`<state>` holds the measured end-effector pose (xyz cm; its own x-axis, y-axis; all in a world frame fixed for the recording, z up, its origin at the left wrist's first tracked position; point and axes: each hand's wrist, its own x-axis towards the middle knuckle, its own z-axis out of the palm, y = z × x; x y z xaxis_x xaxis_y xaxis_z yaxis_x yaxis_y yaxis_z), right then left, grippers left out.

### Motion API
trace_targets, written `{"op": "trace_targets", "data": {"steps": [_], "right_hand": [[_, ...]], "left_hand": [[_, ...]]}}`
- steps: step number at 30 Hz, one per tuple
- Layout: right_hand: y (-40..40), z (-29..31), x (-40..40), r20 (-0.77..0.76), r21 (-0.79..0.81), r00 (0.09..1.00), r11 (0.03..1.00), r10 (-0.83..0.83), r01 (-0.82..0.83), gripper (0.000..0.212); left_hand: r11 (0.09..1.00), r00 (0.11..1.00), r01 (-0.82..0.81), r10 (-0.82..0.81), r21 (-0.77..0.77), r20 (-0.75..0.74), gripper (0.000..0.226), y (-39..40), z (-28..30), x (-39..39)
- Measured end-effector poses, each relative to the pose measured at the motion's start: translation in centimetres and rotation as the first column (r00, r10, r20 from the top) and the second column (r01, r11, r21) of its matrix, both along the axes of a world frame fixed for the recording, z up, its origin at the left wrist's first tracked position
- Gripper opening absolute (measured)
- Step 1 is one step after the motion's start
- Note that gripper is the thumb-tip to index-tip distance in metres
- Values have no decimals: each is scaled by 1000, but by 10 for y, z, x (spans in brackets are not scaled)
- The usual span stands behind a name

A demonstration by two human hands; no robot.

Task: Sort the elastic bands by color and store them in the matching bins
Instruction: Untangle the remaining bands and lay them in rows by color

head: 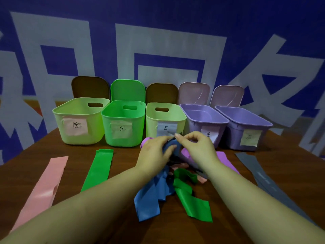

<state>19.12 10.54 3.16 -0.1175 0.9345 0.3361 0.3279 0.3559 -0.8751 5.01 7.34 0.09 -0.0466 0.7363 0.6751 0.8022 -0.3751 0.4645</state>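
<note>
- Setting: a brown wooden table [123, 226] stands before a blue wall [175, 23] painted with large pale characters, cut off by the picture's edges and not readable as whole words.
- Five open bins stand in a row at the table's far side, each with its lid tipped up behind it: a pale green bin [79, 120], a bright green bin [123, 123], a smaller pale green bin [164, 118], a purple bin [204, 118] and a second purple bin [244, 127].
- Each bin carries a handwritten paper label on its front. From left to right these read 粉, 绿 and 蓝; the fourth is partly hidden by the right hand, and the fifth is too faint to read with certainty.
- Laid out flat: a pink band [44, 189] at far left, a green band [98, 168] beside it, a purple band [226, 162] to the right of the hands, a grey band [263, 176] at far right.
- A tangled pile lies at the table's middle, in front of the third bin: a blue band [149, 199], a second green band [191, 198], with scraps of pink and purple among them.
- The left hand [154, 152] curls its fingers around the upper end of the blue band; the right hand [197, 147] pinches the same end between thumb and forefinger, just in front of the third bin's label.
</note>
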Motion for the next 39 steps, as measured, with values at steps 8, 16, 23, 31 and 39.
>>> {"op": "trace_targets", "data": {"steps": [8,16,23,31,39], "right_hand": [[0,16,3,-38,-71,981,979,191,-193,30],[-1,27,-5,-107,-62,967,970,229,-237,24],[-1,48,-4,-30,-7,971,972,236,-236,20],[5,55,-10,186,-82,947,965,262,-250,35],[-7,79,-16,-107,15,948,954,300,-301,13]], "left_hand": [[876,710,411,-135,-250,692,16,-8,32,5],[898,626,401,-124,-181,770,21,-15,55,-3],[918,764,379,-238,-119,599,21,-12,85,-11],[953,711,301,-208,-24,672,16,1,136,4],[966,636,256,-204,45,744,17,-4,181,-16]]}}
